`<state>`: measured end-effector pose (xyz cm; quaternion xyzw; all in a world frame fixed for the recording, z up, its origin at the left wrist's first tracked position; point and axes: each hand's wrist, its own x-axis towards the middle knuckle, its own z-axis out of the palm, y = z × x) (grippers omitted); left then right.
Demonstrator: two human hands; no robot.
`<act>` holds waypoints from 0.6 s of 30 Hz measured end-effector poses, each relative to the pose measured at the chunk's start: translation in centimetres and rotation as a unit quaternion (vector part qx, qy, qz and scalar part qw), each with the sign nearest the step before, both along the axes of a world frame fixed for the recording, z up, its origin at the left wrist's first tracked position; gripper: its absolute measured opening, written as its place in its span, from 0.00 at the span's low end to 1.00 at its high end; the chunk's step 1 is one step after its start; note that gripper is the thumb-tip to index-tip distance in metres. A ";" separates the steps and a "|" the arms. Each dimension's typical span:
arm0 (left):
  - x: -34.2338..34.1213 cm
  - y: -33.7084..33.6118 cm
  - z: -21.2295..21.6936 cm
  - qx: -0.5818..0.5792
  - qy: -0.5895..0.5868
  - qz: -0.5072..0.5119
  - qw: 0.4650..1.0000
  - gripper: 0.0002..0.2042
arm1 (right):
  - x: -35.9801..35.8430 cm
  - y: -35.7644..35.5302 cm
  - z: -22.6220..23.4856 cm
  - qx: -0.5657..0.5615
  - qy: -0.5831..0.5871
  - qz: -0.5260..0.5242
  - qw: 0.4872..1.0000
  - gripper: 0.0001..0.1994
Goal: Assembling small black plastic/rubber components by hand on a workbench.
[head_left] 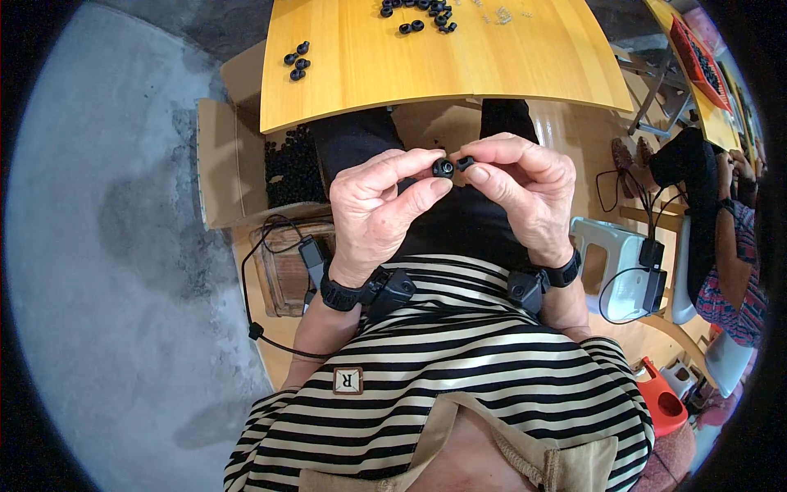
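Above my lap, just off the near edge of the table, both hands meet at fingertip height. Between thumb and forefinger, my left hand (381,205) pinches a small round black plastic part (443,168), its round opening showing. A smaller black plug-like piece (465,163) is pinched the same way by my right hand (529,184). The two pieces are side by side, very close; whether they touch I cannot tell. On the table (443,70) lie several similar black parts (297,62) at the left, and more (418,16) at the far middle.
Tiny pale pieces (502,15) lie at the table's far side. Left of my legs an open cardboard box (221,156) holds many black parts (293,168). A black cable (246,287) hangs at my left. At right are a pale stool (619,262), a red tray (697,61) and a seated person (734,271).
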<state>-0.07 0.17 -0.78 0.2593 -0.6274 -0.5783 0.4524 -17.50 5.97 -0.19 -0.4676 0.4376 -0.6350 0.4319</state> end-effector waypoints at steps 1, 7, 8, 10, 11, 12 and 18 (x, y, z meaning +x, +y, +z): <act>0.0 0.0 0.0 0.000 0.001 -0.001 1.000 0.13 | 0.0 0.0 0.0 -0.001 0.013 -0.002 1.000 0.08; 0.0 0.0 0.2 -0.029 -0.016 0.002 0.999 0.13 | 0.0 0.0 -0.2 -0.018 0.056 -0.021 0.998 0.07; 0.0 0.0 0.2 -0.031 -0.022 0.009 0.999 0.13 | 0.0 -0.1 -0.2 -0.028 0.070 -0.024 0.997 0.07; -0.2 0.1 0.2 -0.036 -0.033 0.024 0.999 0.14 | -0.1 -0.2 -0.3 -0.047 0.096 -0.029 0.994 0.07; -0.2 0.1 0.3 -0.049 -0.042 0.027 0.998 0.14 | -0.2 -0.3 -0.3 -0.054 0.113 -0.033 0.992 0.07; -0.2 0.1 0.4 -0.062 -0.050 0.029 0.996 0.14 | -0.2 -0.3 -0.3 -0.061 0.130 -0.036 0.989 0.07; -0.1 -0.1 0.5 -0.124 -0.080 0.045 0.988 0.14 | -0.5 -0.4 0.0 -0.075 0.182 -0.025 0.980 0.08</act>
